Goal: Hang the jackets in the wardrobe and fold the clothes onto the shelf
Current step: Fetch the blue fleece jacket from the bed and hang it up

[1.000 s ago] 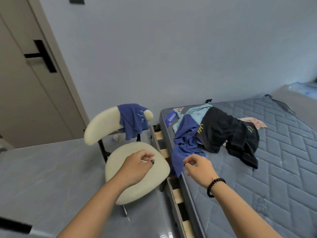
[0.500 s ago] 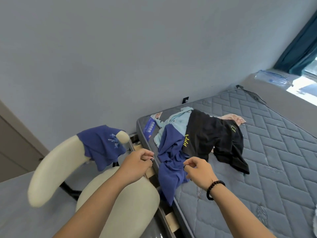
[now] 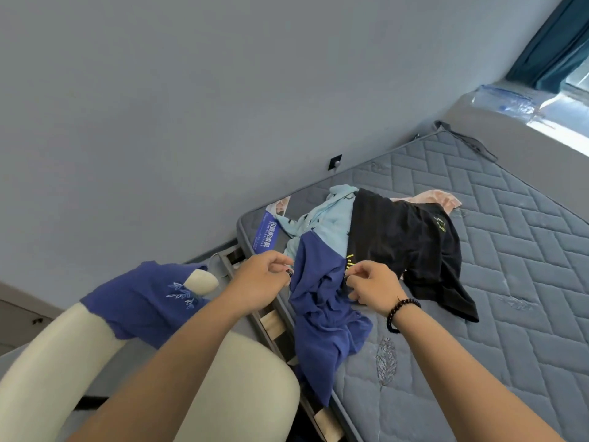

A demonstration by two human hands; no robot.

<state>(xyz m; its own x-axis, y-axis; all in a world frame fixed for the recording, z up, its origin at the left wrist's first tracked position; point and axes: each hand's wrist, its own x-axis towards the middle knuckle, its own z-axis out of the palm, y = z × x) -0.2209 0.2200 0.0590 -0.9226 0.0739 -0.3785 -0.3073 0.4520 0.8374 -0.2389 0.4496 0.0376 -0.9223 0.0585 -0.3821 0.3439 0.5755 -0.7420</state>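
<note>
Nearest you, at the lower left, is the cream chair [image 3: 242, 390], its curved backrest carrying a draped blue shirt [image 3: 143, 301] with a pale leaf print. Just right of the chair, wooden bed slats [image 3: 272, 320] show beside the edge of the grey quilted mattress [image 3: 510, 298].

Your left hand [image 3: 258, 282] is over the mattress edge with its fingers curled; its fingertips are just beside the blue garment [image 3: 322, 311], but you cannot tell whether they have hold of it. Your right hand [image 3: 371, 287], with a dark bead bracelet [image 3: 400, 314] on the wrist, has its fingers curled in at that garment's upper fold, and again any grip is unclear. The blue garment hangs over the mattress's near left edge.

Beyond it the pile continues: a black garment [image 3: 404, 247] with yellow print to the right, a light blue one [image 3: 331, 221] behind, and a pink one [image 3: 436, 199] farthest.

A plain grey-blue wall [image 3: 223, 106] rises behind, with a teal curtain [image 3: 541, 36] and bright window at far right.
</note>
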